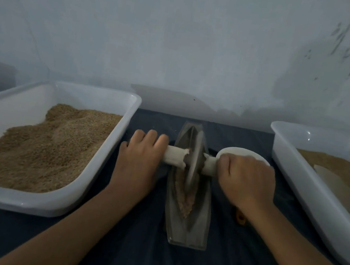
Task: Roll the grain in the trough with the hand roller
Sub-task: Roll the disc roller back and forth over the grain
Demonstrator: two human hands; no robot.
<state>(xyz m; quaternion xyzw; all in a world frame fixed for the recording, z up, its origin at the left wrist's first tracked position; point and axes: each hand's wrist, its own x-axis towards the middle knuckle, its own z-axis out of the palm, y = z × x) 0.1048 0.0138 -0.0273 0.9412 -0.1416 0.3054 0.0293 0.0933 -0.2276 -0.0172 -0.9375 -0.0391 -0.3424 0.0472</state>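
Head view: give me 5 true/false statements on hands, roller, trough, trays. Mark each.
1. Both hands grip the roller's handles, left hand and right hand, one on each side of the disc. True.
2. The roller lies on the cloth beside the trough. False: its disc stands in the trough, on the grain.
3. The left tray holds a heap of brown grain. True.
4. The trough is empty. False: grain lies along its channel, towards the near end.
5. The white scoop sits in the left tray. False: it lies on the cloth just behind the right hand.
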